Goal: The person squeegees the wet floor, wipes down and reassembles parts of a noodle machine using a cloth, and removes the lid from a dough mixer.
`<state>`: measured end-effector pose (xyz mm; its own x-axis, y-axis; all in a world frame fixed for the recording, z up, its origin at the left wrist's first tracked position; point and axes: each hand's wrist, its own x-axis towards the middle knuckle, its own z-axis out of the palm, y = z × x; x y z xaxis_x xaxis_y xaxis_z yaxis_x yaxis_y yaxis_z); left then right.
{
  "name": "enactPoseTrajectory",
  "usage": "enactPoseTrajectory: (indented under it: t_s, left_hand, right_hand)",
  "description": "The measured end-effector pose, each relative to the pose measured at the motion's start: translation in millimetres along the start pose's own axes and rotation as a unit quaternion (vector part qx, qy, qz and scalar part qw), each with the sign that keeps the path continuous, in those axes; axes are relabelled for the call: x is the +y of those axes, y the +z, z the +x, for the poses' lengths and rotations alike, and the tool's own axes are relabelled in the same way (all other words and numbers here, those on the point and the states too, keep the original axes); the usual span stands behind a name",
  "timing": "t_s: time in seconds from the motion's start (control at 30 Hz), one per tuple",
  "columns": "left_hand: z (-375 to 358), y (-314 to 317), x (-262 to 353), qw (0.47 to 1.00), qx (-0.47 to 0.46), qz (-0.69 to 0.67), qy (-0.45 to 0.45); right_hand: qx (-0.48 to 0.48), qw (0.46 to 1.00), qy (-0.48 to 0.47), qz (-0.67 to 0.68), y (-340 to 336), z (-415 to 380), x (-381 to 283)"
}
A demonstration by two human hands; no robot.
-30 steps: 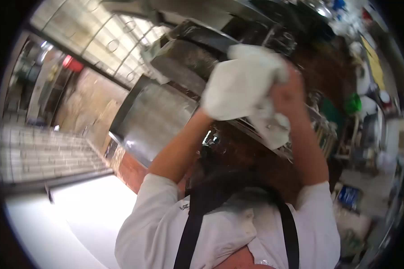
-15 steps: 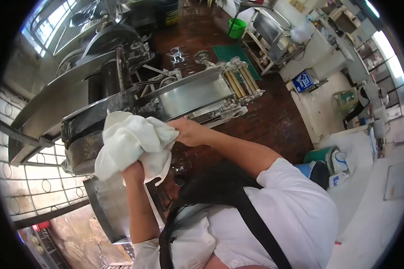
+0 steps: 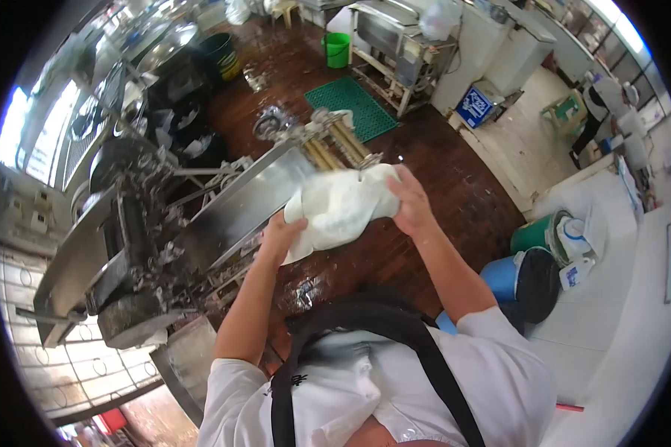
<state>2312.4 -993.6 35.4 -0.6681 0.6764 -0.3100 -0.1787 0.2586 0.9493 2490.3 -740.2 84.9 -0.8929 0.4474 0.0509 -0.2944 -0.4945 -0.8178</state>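
Note:
A folded white cloth is stretched between my two hands in front of me. My left hand grips its left edge, thumb on top. My right hand holds the opposite edge, fingers wrapped round it. Beyond the cloth, a machine with brass-coloured rollers and a metal tray runs off to the left. The cloth overlaps the near end of the rollers in this view.
Dark machinery stands at my left. A green mat and a green bucket are on the wet brown floor. Blue and green bins stand at right. Far right, a person is near a stool.
Both hands have moved right with the cloth, from beside the dark machinery to near the rollers. The cloth is now flatter and more folded. My view has turned too.

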Motion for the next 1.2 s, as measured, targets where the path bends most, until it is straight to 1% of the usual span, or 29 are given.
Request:
enactPoseTrajectory:
  t_s: [0.03, 0.1, 0.13, 0.2, 0.23, 0.27, 0.3, 0.37, 0.4, 0.43, 0.47, 0.5, 0.53, 0.57, 0.6, 0.63, 0.67, 0.7, 0.77, 0.8, 0.83, 0.9, 0.93, 0.97, 1.0, 1.1, 1.13, 1.17, 1.2]
  left_hand:
    - [14, 22, 24, 0.998, 0.003, -0.064, 0.013]
    - [43, 67, 84, 0.98, 0.009, -0.198, 0.03]
    - [67, 82, 90, 0.968, -0.026, -0.23, 0.097]
    - [113, 116, 81, 0.993, -0.072, -0.044, 0.084]
    - [140, 133, 70, 0.991, -0.095, 0.051, 0.083]
    - [175, 139, 44, 0.99, -0.085, 0.097, 0.052]
    - [191, 149, 55, 0.996, -0.048, 0.067, 0.041]
    - [218, 167, 78, 1.0, 0.023, 0.008, 0.009]
    - [249, 166, 66, 0.986, 0.017, -0.16, 0.038]
    - [257, 184, 72, 0.993, -0.004, -0.089, 0.078]
    - [263, 207, 89, 0.992, -0.025, -0.021, 0.125]
    - [274, 224, 100, 0.983, -0.045, 0.045, 0.172]
    - [306, 227, 80, 0.948, -0.062, 0.196, 0.241]
    - [336, 230, 66, 0.949, -0.058, 0.238, 0.199]
    - [371, 236, 62, 0.946, -0.051, 0.277, 0.162]
    - [398, 246, 64, 0.94, -0.047, 0.316, 0.122]
    - [402, 261, 89, 0.969, -0.024, 0.241, 0.046]
    - [430, 276, 92, 0.986, -0.033, 0.161, 0.03]
    - [472, 307, 101, 0.999, -0.049, 0.007, -0.017]
    - [486, 315, 116, 0.982, -0.103, -0.151, -0.051]
    - [483, 337, 160, 0.948, -0.174, -0.263, -0.033]
    - [501, 358, 206, 0.945, -0.301, -0.126, 0.026]
    - [504, 367, 237, 0.938, -0.32, 0.081, 0.103]
    - [500, 373, 268, 0.886, -0.324, 0.284, 0.173]
    - [506, 383, 283, 0.79, -0.314, 0.471, 0.235]
    - [582, 402, 311, 0.757, -0.265, 0.478, 0.358]
    - [613, 425, 323, 0.782, -0.217, 0.438, 0.386]
    - [644, 448, 331, 0.804, -0.168, 0.397, 0.409]
    - [662, 468, 329, 0.873, -0.158, 0.338, 0.314]
  right_hand:
    - [-0.003, 1.0, -0.027, -0.005, -32, -2, -20]
    - [0.027, 0.994, 0.018, 0.109, -81, -9, -52]
    - [0.043, 0.985, 0.04, 0.165, -103, -12, -66]
    - [0.139, 0.975, 0.152, 0.084, -202, 6, 13]
    - [0.181, 0.959, 0.21, 0.053, -251, 15, 52]
    - [0.163, 0.975, 0.146, 0.041, -214, 15, 14]
    - [0.156, 0.977, 0.12, 0.078, -219, 28, -7]
    - [0.158, 0.956, 0.09, 0.23, -239, 43, -59]
    - [0.155, 0.981, 0.02, 0.113, -241, 49, -89]
    - [0.159, 0.987, -0.002, 0.023, -236, 56, -123]
    - [0.173, 0.977, -0.009, -0.128, -262, 69, -134]
    - [0.183, 0.943, -0.014, -0.276, -290, 79, -147]
    - [0.21, 0.901, 0.031, -0.378, -308, 84, -168]
    - [0.234, 0.846, 0.079, -0.472, -324, 88, -188]
    - [0.263, 0.869, 0.034, -0.419, -350, 93, -198]
    - [0.314, 0.901, 0.065, -0.292, -362, 95, -216]
    - [0.335, 0.9, 0.078, -0.268, -370, 92, -231]
    - [0.355, 0.899, 0.084, -0.243, -381, 95, -249]
    - [0.309, 0.878, 0.026, -0.366, -385, 97, -284]
    - [0.283, 0.862, -0.002, -0.422, -386, 97, -300]
    - [0.266, 0.814, 0.013, -0.517, -391, 97, -316]
    - [0.221, 0.687, 0.039, -0.691, -411, 97, -355]
    - [0.228, 0.656, 0.053, -0.717, -426, 98, -374]
    - [0.232, 0.626, 0.072, -0.741, -441, 96, -390]
    - [0.234, 0.594, 0.09, -0.764, -452, 99, -405]
    - [0.161, 0.595, -0.076, -0.784, -473, 140, -465]
    - [0.131, 0.727, -0.106, -0.665, -506, 162, -475]
    - [0.256, 0.702, -0.078, -0.66, -535, 189, -472]
    - [0.377, 0.665, -0.043, -0.643, -557, 217, -458]
